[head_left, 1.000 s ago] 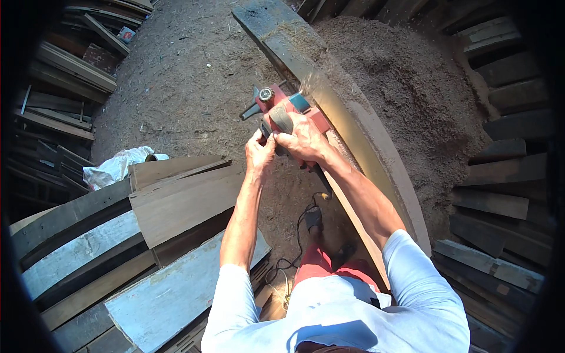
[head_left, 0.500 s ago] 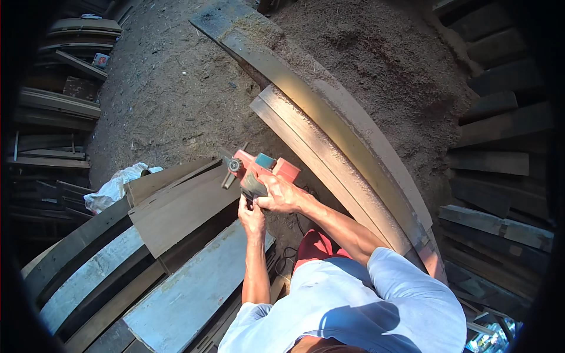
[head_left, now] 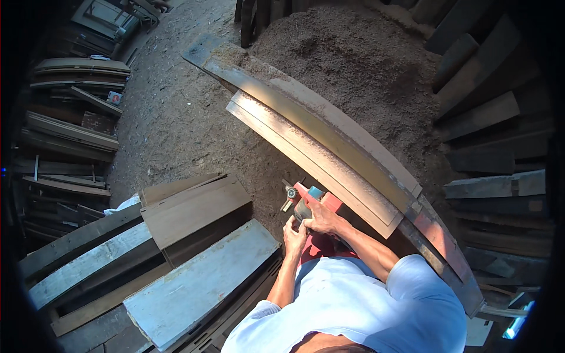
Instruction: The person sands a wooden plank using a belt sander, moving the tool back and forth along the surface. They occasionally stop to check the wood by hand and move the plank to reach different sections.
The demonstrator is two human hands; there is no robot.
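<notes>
A red electric hand planer point(head_left: 332, 202) with a round dark knob and a teal part is held just in front of my body. My right hand point(head_left: 323, 216) is closed around its dark body from the right. Close beside it, my left hand point(head_left: 294, 236) has its fingers bent against the planer's dark near end; exactly what they press is hidden. The planer is in the air, a little left of a pale wooden plank point(head_left: 312, 165) and apart from it. That plank lies along a long, dusty beam point(head_left: 347, 156).
Left of me are stacked boards, with a brown board point(head_left: 197, 212) and a whitish board point(head_left: 203, 282) on top. A mound of shavings point(head_left: 353, 53) lies beyond the beam. More planks point(head_left: 494, 184) line the right side, and piled timber point(head_left: 70, 132) stands far left.
The view has shifted. Both hands have brought the planer closer to my body and nearer the pale plank's lower end, keeping hold of it.
</notes>
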